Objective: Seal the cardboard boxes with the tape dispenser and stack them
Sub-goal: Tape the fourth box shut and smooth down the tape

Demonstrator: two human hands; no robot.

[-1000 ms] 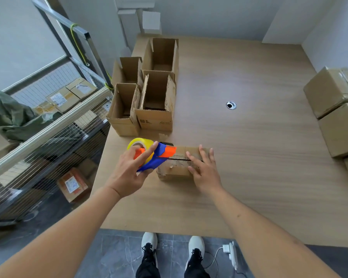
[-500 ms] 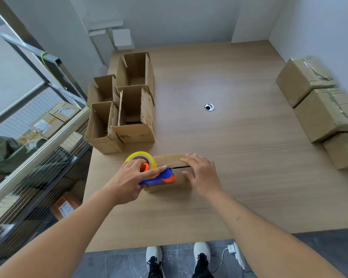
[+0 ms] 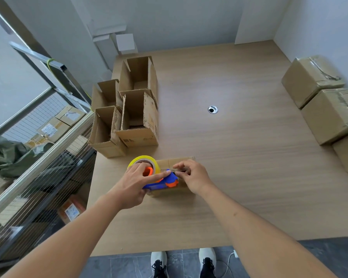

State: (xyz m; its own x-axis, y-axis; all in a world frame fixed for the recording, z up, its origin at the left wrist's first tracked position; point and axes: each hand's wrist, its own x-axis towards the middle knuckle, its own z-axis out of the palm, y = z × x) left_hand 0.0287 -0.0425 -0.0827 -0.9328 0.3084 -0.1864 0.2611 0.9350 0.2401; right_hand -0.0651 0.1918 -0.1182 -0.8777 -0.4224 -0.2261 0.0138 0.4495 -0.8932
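At lower centre, the left hand (image 3: 135, 184) grasps the dispenser (image 3: 161, 180) atop the box (image 3: 170, 164); the right hand (image 3: 193, 176) pinches at the tape end (blurred). The light box could slide, skewing the strip.

Left hand (image 3: 134, 182) curled in a grip, right hand (image 3: 193, 176) pinching, forearms extended

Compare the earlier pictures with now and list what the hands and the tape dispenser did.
The right hand lifted from lying flat on the small box; its fingers now curl at the tape dispenser's front end. The dispenser dropped from tilted above the box to lying on top. The left hand grips it throughout. The open boxes and sealed boxes stayed put.
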